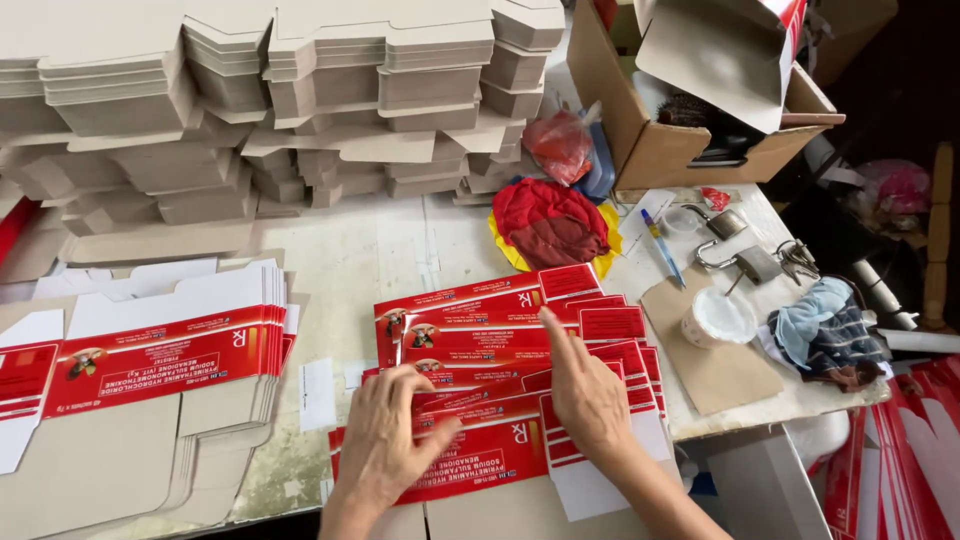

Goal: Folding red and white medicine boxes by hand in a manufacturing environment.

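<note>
A worn white table (380,255) bears flat cartons (500,330), a pen (662,246), padlocks (745,255).

Both hands, left hand (385,440) and right hand (585,395), press flat on fanned red cartons (490,345).

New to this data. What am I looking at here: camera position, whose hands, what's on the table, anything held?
There is one picture, taken by a camera worn on a person's head and looking down at their own two bare hands. No machine is involved.

The left hand and the right hand both press flat on a fanned-out row of flat red cartons, unfolded and overlapping. Neither hand grips anything; the right forefinger is stretched out along a carton.

On the table, to the left lies a second pile of the same cartons, and behind it stand tall stacks of plain grey card. To the right are a red cloth, a blue pen, a padlock with keys, a small white cup and an open brown box.
</note>
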